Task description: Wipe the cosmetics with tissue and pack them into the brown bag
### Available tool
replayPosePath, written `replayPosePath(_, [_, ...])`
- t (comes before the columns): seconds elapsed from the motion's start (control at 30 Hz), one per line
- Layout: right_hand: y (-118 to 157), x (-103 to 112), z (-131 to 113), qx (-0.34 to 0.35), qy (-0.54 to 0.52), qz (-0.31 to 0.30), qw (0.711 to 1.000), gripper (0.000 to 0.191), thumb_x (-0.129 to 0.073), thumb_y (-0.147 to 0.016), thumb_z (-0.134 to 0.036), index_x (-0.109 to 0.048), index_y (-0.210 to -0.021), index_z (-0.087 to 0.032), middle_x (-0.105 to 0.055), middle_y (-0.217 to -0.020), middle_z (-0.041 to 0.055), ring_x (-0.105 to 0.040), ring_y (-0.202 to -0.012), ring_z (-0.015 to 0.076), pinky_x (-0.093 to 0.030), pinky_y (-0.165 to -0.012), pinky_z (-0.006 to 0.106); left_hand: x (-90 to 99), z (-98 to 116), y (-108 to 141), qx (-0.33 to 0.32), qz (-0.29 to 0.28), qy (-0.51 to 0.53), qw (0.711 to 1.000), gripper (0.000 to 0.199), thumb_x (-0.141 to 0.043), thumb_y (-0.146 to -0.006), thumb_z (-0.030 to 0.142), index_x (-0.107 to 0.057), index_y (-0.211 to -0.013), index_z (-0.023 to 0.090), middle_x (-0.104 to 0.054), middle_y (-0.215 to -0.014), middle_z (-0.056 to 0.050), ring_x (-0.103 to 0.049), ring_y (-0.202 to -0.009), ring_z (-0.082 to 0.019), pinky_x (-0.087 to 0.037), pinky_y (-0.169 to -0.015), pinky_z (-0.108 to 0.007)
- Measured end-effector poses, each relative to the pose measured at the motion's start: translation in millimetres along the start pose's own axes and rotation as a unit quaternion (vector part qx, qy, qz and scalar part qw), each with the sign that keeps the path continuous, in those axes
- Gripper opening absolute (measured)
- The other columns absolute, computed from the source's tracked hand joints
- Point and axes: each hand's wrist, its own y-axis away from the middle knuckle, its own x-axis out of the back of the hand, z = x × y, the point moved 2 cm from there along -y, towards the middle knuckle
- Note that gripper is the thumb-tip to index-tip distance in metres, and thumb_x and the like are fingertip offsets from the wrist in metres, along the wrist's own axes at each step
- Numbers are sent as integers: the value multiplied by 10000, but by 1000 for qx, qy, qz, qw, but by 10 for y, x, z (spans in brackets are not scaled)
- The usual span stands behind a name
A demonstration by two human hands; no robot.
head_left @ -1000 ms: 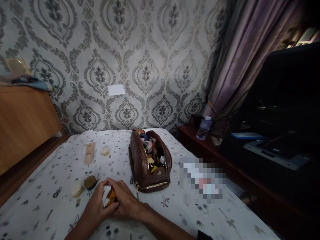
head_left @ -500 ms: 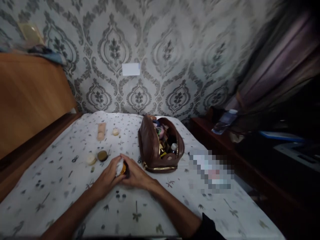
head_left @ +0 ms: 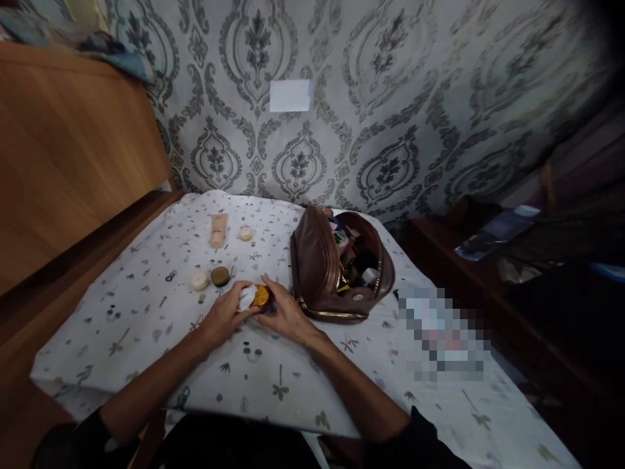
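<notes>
My left hand (head_left: 222, 318) is closed around a crumpled white wipe (head_left: 246, 299) and presses it against the side of a small jar. The jar (head_left: 262, 296) has a shiny gold top and a dark body, and my right hand (head_left: 289, 316) grips it from the right; fingers partly cover it. Just beyond my left hand lie a dark round jar (head_left: 220, 276) and a cream-coloured round jar (head_left: 200, 280). Farther back are a beige tube (head_left: 219, 230) and a smaller cream jar (head_left: 245, 233). To the right of my hands stands an unzipped brown cosmetic bag (head_left: 317, 267), filled with assorted items.
A white patterned cloth (head_left: 263, 368) covers the table. At the right lies a pixelated item (head_left: 444, 335). Beyond the table's right edge is a clear plastic bottle (head_left: 498, 231). A wooden panel (head_left: 78, 137) stands at the left, a patterned wall (head_left: 234, 163) behind.
The view has shifted, so the table and bag appear farther right and its near edge now shows. The gold top has turned more into view between my hands; both still hold their things.
</notes>
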Motion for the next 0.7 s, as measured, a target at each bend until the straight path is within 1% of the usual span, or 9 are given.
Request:
replayPosePath(0.07, [-11, 6, -2, 3, 8, 4, 1000, 835, -761, -721, -284, -365, -1452, -210, -524, -1317, 128, -494, -1231, 282, -386, -1052, 468, 14, 29, -14, 5, -2, 18, 1000, 413, -571, -892, 450, -466, -1208, 206, -661, -1098, -62, -650, -968, -224, -512, -847, -341])
replayPosePath(0.13, [-18, 14, -22, 3, 13, 9, 1000, 756, -761, -730, -297, -431, -1407, -223, -564, -1224, 106, -533, -1150, 270, -423, -998, 452, 23, 51, -27, 4, -4, 30, 1000, 405, -577, -887, 454, -478, -1190, 204, -659, -1085, -58, -644, -960, -223, -504, -837, -334])
replayPosePath(0.23, [-22, 19, -67, 1, 27, 13, 1000, 624, -753, -745, -288, -519, -1319, -221, -599, -1080, 77, -561, -1020, 245, -459, -904, 409, 37, 84, -29, -3, -36, 29, 999, 416, -533, -910, 466, -473, -1221, 196, -651, -1088, -66, -630, -958, -228, -495, -844, -348])
replayPosePath(0.33, [-31, 15, -100, 5, 34, 6, 999, 570, -765, -723, -240, -557, -1253, -201, -605, -1076, 73, -552, -1022, 240, -445, -909, 393, 87, 111, -14, -41, -83, 7, 996, 504, -504, -917, 489, -434, -1313, 185, -601, -1222, -117, -587, -1080, -262, -477, -925, -394])
replayPosePath(0.43, [-49, 14, -103, -1, 31, 9, 999, 567, -779, -682, -201, -573, -1210, -189, -605, -1070, 68, -560, -1015, 237, -446, -902, 387, 175, 93, 10, -91, -138, -42, 985, 673, -537, -897, 481, -320, -1452, 168, -482, -1405, -170, -471, -1268, -313, -381, -1064, -469])
replayPosePath(0.5, [-58, 17, -100, -4, 31, 13, 999, 565, -790, -663, -202, -582, -1188, -190, -607, -1040, 56, -569, -986, 230, -453, -879, 378, 232, 38, 26, -101, -168, -71, 978, 787, -571, -877, 433, -205, -1517, 158, -406, -1478, -183, -394, -1343, -331, -322, -1111, -502])
replayPosePath(0.57, [-62, 25, -104, -2, 25, 16, 1000, 558, -799, -657, -217, -590, -1173, -185, -610, -1024, 52, -575, -968, 225, -456, -866, 371, 266, -32, 36, -103, -188, -78, 974, 848, -588, -855, 374, -134, -1541, 169, -340, -1531, -172, -330, -1392, -333, -299, -1132, -512])
replayPosePath(0.63, [-60, 36, -110, -1, 13, 20, 1000, 544, -799, -660, -232, -594, -1162, -181, -615, -1020, 52, -581, -962, 221, -458, -860, 363, 273, -95, 36, -109, -192, -62, 973, 791, -550, -866, 326, -157, -1540, 199, -319, -1556, -136, -302, -1416, -313, -288, -1148, -501])
replayPosePath(0.7, [-58, 45, -112, -3, -2, 26, 1000, 534, -796, -656, -235, -596, -1149, -187, -620, -1020, 48, -584, -959, 216, -463, -860, 356, 265, -138, 23, -109, -175, -40, 978, 645, -462, -906, 289, -253, -1513, 226, -372, -1535, -101, -339, -1403, -278, -292, -1155, -472])
